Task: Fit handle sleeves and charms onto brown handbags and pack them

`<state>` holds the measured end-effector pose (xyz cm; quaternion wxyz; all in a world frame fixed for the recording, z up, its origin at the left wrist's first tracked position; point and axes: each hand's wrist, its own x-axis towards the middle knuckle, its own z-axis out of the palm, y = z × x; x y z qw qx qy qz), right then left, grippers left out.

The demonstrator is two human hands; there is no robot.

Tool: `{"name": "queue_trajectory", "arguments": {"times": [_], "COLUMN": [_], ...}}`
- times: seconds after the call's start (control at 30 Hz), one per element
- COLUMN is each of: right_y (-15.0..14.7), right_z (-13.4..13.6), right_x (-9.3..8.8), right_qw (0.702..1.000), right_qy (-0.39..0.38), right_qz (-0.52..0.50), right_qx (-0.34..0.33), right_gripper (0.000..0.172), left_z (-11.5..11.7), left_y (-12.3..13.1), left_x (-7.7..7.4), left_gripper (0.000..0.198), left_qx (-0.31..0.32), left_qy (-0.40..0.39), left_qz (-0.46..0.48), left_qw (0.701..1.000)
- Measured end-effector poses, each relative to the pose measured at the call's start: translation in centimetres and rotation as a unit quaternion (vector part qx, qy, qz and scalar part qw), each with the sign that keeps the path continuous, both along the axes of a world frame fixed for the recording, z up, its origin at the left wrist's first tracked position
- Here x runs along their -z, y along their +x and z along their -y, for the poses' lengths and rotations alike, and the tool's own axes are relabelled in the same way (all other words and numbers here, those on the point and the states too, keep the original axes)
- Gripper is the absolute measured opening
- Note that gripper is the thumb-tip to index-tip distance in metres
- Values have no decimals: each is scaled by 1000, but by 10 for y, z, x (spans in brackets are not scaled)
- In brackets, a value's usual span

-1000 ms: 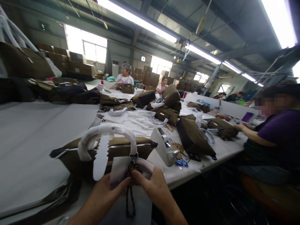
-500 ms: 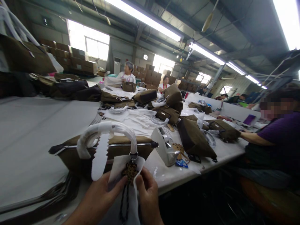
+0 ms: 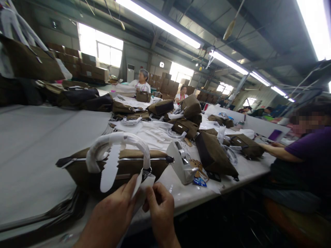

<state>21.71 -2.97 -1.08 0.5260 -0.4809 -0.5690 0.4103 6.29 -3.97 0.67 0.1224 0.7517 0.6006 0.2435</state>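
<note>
A brown-green handbag [image 3: 90,179] with a silver zipper lies in front of me. Its handle [image 3: 146,151] is wrapped in white, and a white strip with a toothed edge [image 3: 110,172] hangs from it. Below the handle's metal ring, my left hand [image 3: 111,213] is closed on a white wrapping sheet [image 3: 143,189] from the left. My right hand [image 3: 162,206] pinches the same sheet from the right, thumb against fingers. The folded sheet and my hands hide the patterned charm. Right of the bag stands a grey-white tape dispenser [image 3: 178,162], apart from my hands.
Several more handbags [image 3: 216,155] are heaped beyond the dispenser, among white strips [image 3: 155,132]. A blue packet [image 3: 200,182] lies near the table's edge [image 3: 207,196]. At the right sits a person in a purple sleeve [image 3: 307,146]; two others work at the back.
The white sheet has been folded over the charm, which was showing between my hands and is now covered. My left hand has moved up and right, closer to the ring.
</note>
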Motion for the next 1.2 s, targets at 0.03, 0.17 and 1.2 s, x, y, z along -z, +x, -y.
{"name": "queue_trajectory", "arguments": {"times": [0.03, 0.17, 1.2], "right_y": [-1, -9, 9], "right_z": [-2, -8, -8], "right_x": [1, 10, 5], "right_qw": [999, 993, 994], "right_qy": [14, 60, -47], "right_qz": [23, 83, -81], "right_qx": [20, 63, -60], "right_gripper": [44, 41, 46], "left_z": [0, 0, 6], "left_y": [0, -3, -36], "left_x": [-1, -2, -7], "left_gripper": [56, 47, 36], "left_qx": [-11, -33, -52], "left_qy": [22, 140, 62], "left_qz": [-25, -64, 204], "left_qw": [999, 988, 976]}}
